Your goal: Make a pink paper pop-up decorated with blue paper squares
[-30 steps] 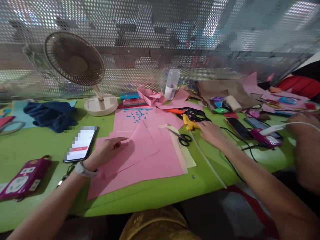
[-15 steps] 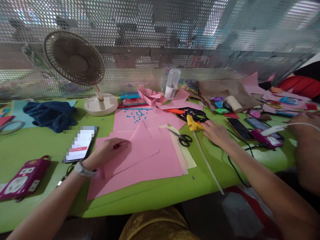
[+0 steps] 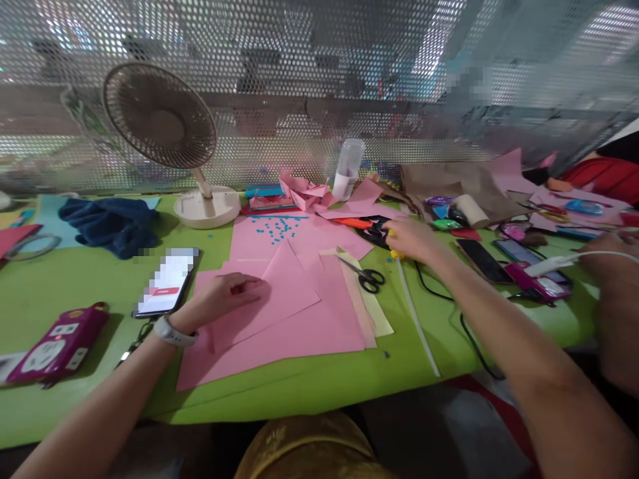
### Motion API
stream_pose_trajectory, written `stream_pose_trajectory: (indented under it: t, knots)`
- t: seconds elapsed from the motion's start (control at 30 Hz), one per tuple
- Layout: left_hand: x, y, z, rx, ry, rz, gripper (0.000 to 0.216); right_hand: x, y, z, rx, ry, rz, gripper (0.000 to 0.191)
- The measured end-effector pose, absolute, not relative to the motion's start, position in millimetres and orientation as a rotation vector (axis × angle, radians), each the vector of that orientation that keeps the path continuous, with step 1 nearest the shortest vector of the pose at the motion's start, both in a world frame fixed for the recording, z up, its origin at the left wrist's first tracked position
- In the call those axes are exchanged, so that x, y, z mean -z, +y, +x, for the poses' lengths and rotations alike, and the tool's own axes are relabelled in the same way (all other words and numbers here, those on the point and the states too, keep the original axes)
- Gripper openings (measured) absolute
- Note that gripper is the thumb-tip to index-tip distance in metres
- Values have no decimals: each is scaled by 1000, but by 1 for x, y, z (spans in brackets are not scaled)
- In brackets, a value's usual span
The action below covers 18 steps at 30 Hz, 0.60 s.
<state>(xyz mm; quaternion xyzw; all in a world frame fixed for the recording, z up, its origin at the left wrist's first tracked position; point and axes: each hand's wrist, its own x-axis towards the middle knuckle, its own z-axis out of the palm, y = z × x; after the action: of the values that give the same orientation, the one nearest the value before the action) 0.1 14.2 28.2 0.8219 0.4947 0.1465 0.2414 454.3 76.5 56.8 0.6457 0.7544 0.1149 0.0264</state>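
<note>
My left hand point(image 3: 230, 298), fingers bent and closed, presses on a folded sheet of pink paper point(image 3: 284, 303) lying over larger pink paper point(image 3: 314, 349). What lies under its fingers is hidden. On the right, my right hand point(image 3: 412, 239) is closed around a yellow glue gun point(image 3: 397, 255), most of which it covers. From the gun a long pale glue stick point(image 3: 418, 322) stretches towards the table's front edge. Black-handled scissors point(image 3: 370, 279) rest between the hands, partly on cream paper point(image 3: 372, 309). Just behind my right hand is an orange-and-black tool point(image 3: 352, 223), its kind unclear.
A fan point(image 3: 207, 207) and a blue cloth point(image 3: 112, 223) stand back left. Nearer are a lit phone point(image 3: 167, 283) and a purple power strip point(image 3: 62, 342). Blue dots point(image 3: 277, 229) dot the pink paper. A black cable point(image 3: 474, 346) runs below another person's arm point(image 3: 612, 293) and phones point(image 3: 484, 261).
My right hand has moved left and up over the glue gun, covering more of it. The glue stick's angle is steeper. My left hand stays on the paper; the view has shifted slightly.
</note>
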Motion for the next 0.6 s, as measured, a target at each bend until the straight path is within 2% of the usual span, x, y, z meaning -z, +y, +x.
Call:
stream_pose_trajectory:
  t: [0.3,0.47,0.6]
  knots:
    - [-34,14,-14,-417,1205,2249,42,-35,161,390,-298,2257,1913,38]
    - [-37,14,-17,-396,1156,2348,35,-39,163,384,-346,2274,1885,47]
    - [-43,7,-16,-368,1132,2421,35,-44,146,387,-339,2299,1860,43]
